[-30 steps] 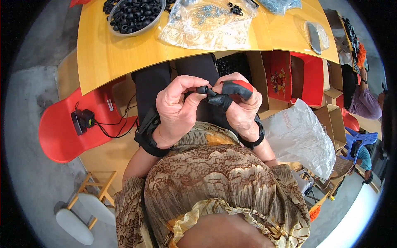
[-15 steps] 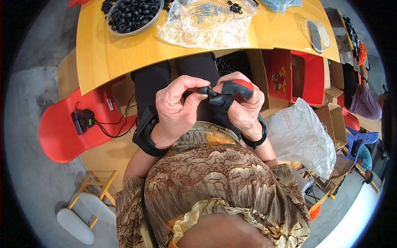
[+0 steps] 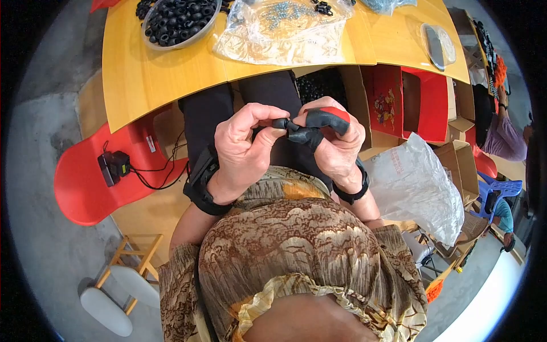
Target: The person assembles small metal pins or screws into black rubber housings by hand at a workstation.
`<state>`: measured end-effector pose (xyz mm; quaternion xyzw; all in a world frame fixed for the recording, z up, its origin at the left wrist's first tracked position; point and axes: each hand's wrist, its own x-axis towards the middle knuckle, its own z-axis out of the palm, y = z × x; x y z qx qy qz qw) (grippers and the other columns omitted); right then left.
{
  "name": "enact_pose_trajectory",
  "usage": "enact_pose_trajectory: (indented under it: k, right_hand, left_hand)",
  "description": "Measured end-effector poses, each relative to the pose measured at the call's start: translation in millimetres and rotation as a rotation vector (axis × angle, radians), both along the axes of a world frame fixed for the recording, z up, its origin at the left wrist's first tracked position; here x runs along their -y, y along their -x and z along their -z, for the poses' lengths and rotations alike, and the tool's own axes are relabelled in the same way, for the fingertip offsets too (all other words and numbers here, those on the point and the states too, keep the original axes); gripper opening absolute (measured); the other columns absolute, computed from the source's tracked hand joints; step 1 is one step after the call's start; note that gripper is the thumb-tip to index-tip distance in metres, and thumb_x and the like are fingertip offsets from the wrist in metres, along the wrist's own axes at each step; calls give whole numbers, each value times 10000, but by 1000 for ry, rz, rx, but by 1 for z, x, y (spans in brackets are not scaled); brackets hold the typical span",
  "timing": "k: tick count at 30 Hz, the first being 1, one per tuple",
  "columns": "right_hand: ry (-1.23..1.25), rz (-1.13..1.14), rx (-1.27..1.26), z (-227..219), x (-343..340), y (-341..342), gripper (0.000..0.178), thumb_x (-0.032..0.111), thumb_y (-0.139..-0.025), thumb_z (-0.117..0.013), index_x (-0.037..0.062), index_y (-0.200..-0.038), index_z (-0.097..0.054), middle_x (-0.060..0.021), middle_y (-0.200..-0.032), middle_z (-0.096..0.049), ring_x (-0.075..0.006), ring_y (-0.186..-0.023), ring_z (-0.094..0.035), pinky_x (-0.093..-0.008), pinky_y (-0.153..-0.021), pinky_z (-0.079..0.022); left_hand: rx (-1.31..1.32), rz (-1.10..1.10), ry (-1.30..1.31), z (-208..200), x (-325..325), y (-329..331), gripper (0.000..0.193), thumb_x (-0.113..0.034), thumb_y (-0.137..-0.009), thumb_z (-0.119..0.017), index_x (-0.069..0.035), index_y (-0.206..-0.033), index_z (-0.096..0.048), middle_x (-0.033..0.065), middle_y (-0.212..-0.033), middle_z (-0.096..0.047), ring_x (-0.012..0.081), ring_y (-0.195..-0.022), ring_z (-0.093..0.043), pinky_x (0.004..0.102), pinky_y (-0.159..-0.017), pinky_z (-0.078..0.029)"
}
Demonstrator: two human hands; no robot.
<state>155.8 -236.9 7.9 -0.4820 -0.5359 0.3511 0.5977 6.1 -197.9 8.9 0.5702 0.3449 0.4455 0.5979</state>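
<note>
My left hand [image 3: 245, 148] pinches a small black ring-like plastic part [image 3: 280, 123] between thumb and index finger, just above my lap. Facing it, my right hand [image 3: 339, 145] is closed, with a black-and-red finger cover [image 3: 329, 119] on the index finger and a black cover [image 3: 306, 138] on the thumb. Between those covered fingertips is a small dark piece [image 3: 293, 126], which meets the black part; its shape is mostly hidden. Both wrists carry black straps.
On the yellow table [image 3: 165, 74] stand a clear tub [image 3: 181, 23] of black parts and a plastic bag [image 3: 279, 43] with small metal pieces. Under it is a box of black parts [image 3: 322, 85]. A red chair [image 3: 85, 182] is left; a plastic sheet [image 3: 421, 188] lies right.
Both hands stay almost in place, with the black part and the dark piece still held together. The table and tub sit slightly further left and up in the picture.
</note>
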Motion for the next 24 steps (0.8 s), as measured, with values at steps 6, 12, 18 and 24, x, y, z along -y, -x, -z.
enact_pose_trajectory:
  k: [6, 12, 18, 24]
  right_hand:
    - [6, -10, -4, 1, 0, 0, 154, -82, -662, -646, 1, -793, -647, -66, -809, -596, -113, -704, -551, -208, -607, -431]
    - [-34, -7, 48, 0, -1, -2, 153, -88, -666, -636, 1, -790, -643, -70, -798, -602, -116, -688, -557, -211, -603, -438]
    - [-52, -6, 115, -1, -2, -4, 247, -121, -630, -591, 49, -806, -626, -64, -767, -620, -164, -695, -620, -251, -618, -493]
    - [-22, -79, 111, -2, -5, -11, 236, -124, -639, -579, 44, -798, -625, -50, -761, -621, -140, -687, -606, -234, -606, -468]
  left_hand:
    - [-28, -12, -12, 0, 0, 0, 117, 88, -765, -597, 20, -860, -600, 27, -732, -593, 58, -669, -555, 183, -616, -443]
    - [-80, -12, -82, -1, -1, 0, 116, 90, -750, -600, 18, -841, -599, 46, -721, -592, 78, -659, -570, 193, -610, -447]
    - [-95, 6, -70, 0, -3, 0, 117, 92, -745, -601, 19, -837, -599, 51, -724, -599, 84, -660, -575, 198, -613, -454]
    - [-103, 25, -86, 3, -2, 0, 121, 96, -743, -596, 19, -836, -601, 54, -726, -600, 84, -657, -573, 199, -614, -455]
